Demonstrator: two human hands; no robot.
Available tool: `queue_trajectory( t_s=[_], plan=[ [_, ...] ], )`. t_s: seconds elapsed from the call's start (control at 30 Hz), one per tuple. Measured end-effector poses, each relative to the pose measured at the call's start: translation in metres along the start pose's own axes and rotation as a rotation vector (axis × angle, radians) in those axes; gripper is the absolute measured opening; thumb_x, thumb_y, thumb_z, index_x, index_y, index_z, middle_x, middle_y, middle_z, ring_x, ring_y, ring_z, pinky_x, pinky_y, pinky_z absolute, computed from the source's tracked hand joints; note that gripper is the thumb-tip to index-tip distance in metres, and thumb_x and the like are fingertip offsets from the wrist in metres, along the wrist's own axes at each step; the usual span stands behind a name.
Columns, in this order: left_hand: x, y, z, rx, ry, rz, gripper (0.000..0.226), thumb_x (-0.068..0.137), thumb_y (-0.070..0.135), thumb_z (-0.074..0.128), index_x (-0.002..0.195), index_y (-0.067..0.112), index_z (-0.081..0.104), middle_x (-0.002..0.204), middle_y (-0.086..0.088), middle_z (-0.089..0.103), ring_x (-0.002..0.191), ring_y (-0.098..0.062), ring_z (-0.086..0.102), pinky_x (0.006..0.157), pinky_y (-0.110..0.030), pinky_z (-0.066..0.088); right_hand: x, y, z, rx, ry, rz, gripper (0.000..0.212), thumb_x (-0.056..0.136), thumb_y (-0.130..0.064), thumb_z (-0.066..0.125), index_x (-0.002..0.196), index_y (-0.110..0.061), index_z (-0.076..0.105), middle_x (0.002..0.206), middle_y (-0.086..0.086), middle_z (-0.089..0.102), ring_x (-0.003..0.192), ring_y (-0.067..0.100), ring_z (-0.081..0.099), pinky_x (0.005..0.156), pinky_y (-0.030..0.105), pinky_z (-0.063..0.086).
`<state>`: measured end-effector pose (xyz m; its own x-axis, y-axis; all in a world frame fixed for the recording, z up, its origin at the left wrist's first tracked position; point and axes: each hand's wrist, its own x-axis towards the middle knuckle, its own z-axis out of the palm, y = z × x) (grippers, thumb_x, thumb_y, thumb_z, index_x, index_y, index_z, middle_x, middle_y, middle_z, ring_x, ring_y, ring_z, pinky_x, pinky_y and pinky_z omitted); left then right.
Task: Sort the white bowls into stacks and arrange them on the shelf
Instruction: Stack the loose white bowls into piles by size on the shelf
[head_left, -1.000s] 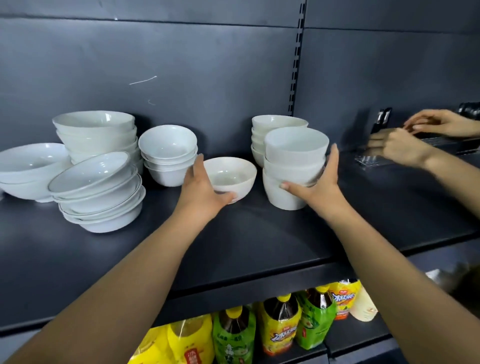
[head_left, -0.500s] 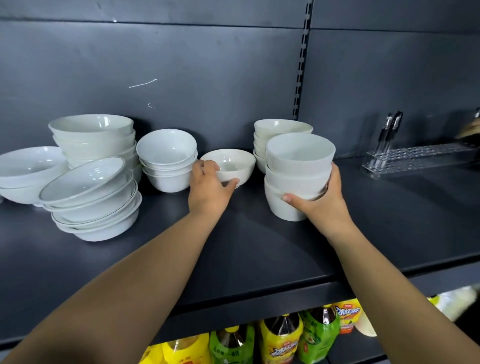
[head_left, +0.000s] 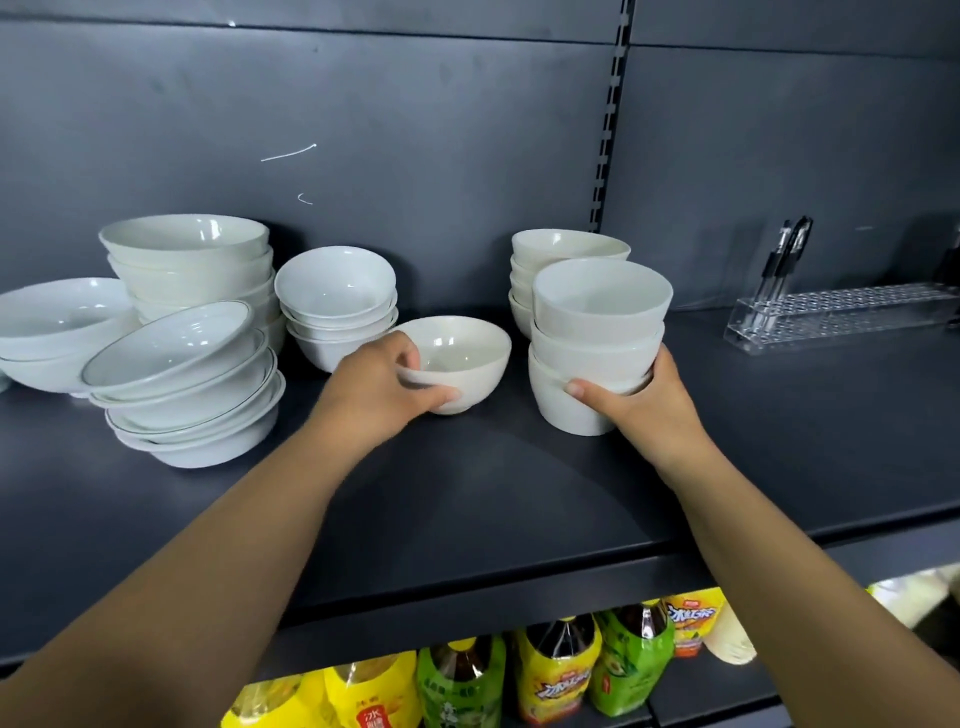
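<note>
In the head view, a single bowl (head_left: 462, 358) is gripped at its near rim by the left hand (head_left: 376, 387). The fingers are curled over the edge and the thumb is laid low along the outer wall. The bowl's foot is partly covered by that thumb, so contact with the shelf (head_left: 467, 493) cannot be confirmed. It is placed between a stack of small bowls (head_left: 337, 306) and a front stack (head_left: 597, 332) of three deep bowls.

The front stack is clasped by the right hand (head_left: 641, 410), with the thumb pressed on the lower bowls and the fingers wrapped round the far side, out of sight. Just behind it, a rear stack (head_left: 566, 247) is largely hidden, and only its rims are seen.

Further left, a tall stack (head_left: 192, 260) of wide bowls is partly screened by a tilted stack (head_left: 187, 384) of shallow bowls. Two more wide bowls (head_left: 52, 322) are cut off by the picture's edge.

At the right, a clear rack (head_left: 831, 317) is seen with pens (head_left: 784, 254) in it. Below the shelf, bottles (head_left: 556, 670) are cropped — their labels are too blurred to read.
</note>
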<state>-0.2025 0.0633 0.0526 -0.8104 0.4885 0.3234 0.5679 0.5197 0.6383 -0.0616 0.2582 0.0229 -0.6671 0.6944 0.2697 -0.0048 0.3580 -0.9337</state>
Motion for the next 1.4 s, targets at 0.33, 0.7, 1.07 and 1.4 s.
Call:
queue_trajectory(
  t_s=[0.33, 0.7, 1.07, 1.4],
  plan=[
    [-0.066, -0.038, -0.048, 0.09, 0.145, 0.0, 0.036, 0.065, 0.03, 0.08, 0.073, 0.019, 0.047, 0.074, 0.011, 0.05, 0.071, -0.011, 0.047, 0.059, -0.015, 0.035, 0.023, -0.027, 0.077, -0.138, -0.244, 0.039, 0.106, 0.046, -0.061, 0.078, 0.134, -0.019, 0.035, 0.133, -0.005, 0.05, 0.12, 0.016, 0.048, 0.101, 0.037, 0.042],
    [-0.088, -0.068, -0.044, 0.036, 0.343, 0.25, 0.046, 0.059, 0.054, 0.067, 0.085, 0.025, 0.043, 0.106, 0.004, 0.048, 0.099, 0.001, 0.044, 0.08, -0.014, 0.037, 0.05, -0.035, 0.12, -0.228, -0.153, 0.111, 0.101, 0.071, -0.053, 0.069, 0.14, -0.003, 0.014, 0.149, 0.008, 0.028, 0.132, 0.027, 0.034, 0.104, 0.034, 0.031],
    [-0.091, -0.07, -0.047, -0.169, 0.197, 0.111, 0.06, 0.037, 0.058, 0.076, 0.078, 0.039, 0.037, 0.122, 0.029, 0.026, 0.117, 0.011, 0.037, 0.09, -0.016, 0.046, 0.072, -0.017, 0.142, -0.574, -0.214, 0.197, 0.108, 0.072, -0.082, 0.03, 0.139, 0.002, 0.019, 0.143, 0.016, 0.036, 0.135, 0.03, 0.03, 0.113, 0.042, 0.015],
    [-0.085, -0.067, -0.055, -0.734, 0.144, -0.123, 0.051, 0.036, 0.039, 0.078, 0.072, 0.026, 0.045, 0.066, 0.015, 0.062, 0.066, -0.004, 0.057, 0.065, -0.021, 0.05, 0.069, -0.022, 0.14, -0.557, -0.283, 0.202, 0.105, 0.077, -0.078, 0.032, 0.142, 0.002, 0.014, 0.149, 0.018, 0.025, 0.138, 0.032, 0.022, 0.114, 0.041, 0.016]
  ],
)
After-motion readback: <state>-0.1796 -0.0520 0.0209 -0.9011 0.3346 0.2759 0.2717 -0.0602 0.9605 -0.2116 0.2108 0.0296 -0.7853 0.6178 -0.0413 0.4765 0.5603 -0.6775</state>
